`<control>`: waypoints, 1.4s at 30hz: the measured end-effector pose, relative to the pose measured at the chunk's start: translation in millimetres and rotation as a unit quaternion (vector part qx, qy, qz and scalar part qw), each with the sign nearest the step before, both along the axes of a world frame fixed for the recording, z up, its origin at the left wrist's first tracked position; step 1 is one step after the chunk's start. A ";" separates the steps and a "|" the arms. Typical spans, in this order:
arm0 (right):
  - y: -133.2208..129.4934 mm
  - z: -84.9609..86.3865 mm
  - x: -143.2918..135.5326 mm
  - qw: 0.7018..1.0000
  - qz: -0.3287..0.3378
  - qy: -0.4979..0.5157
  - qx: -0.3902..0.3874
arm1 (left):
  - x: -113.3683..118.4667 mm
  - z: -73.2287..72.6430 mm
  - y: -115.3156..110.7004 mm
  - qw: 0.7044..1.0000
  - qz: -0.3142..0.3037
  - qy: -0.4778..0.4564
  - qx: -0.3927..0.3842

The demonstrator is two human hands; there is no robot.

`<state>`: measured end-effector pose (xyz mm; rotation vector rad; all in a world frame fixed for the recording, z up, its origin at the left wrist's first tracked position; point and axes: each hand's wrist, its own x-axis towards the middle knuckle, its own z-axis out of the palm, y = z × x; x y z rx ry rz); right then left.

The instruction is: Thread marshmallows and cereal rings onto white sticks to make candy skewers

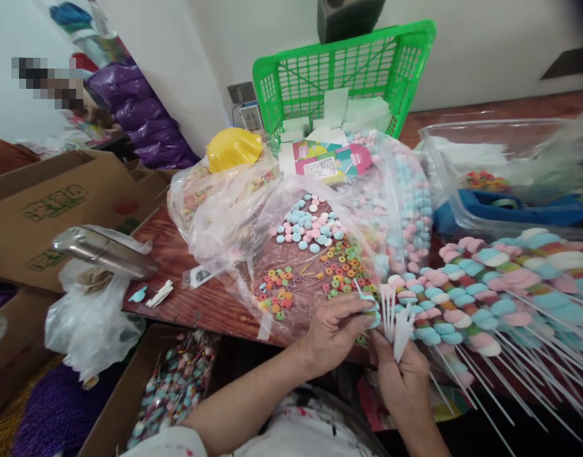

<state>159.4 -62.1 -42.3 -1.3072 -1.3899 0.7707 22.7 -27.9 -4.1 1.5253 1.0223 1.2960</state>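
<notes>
My left hand [333,329] is closed in a pinch on light-blue candies [368,306], which appear threaded on a white stick whose tip pokes up above them. Beside it, my right hand [401,369] is wrapped round a bundle of white sticks [394,317]; its fingers are partly hidden. Just beyond the hands lie loose fruit-coloured candy rings [347,261] on clear plastic. Behind those is a pile of pink, blue and white candy discs [310,223]. To the right of my right hand, finished-looking candy skewers [467,301] are heaped with their sticks towards me.
A green plastic basket [266,95] stands at the back. Plastic bags of candy and a yellow bowl [234,150] sit left of it. A clear tub [519,130] is at right. On the left are a steel flask [111,254], a cardboard box [58,212] and a person.
</notes>
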 end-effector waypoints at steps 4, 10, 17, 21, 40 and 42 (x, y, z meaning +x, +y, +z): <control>9.2 3.9 6.6 0.998 -0.027 0.049 0.017 | -27.4 4.5 18.1 0.996 0.087 0.028 -0.002; 18.4 -6.9 3.1 0.998 -0.025 0.052 0.033 | -55.2 -9.6 48.3 0.928 0.006 0.363 0.085; 17.3 -16.9 4.8 0.999 -0.017 0.032 0.011 | -44.3 -20.9 35.3 0.877 0.014 0.461 0.132; 17.1 -17.3 5.8 0.995 0.006 -0.063 0.079 | -43.3 -23.2 25.6 0.857 0.020 0.489 0.163; 16.3 -7.5 6.0 0.949 0.083 -0.267 0.142 | -49.7 14.0 23.3 0.994 0.088 0.041 -0.051; 16.5 -6.5 6.4 0.946 0.078 -0.287 0.132 | -47.5 16.0 21.6 0.990 0.096 0.099 0.043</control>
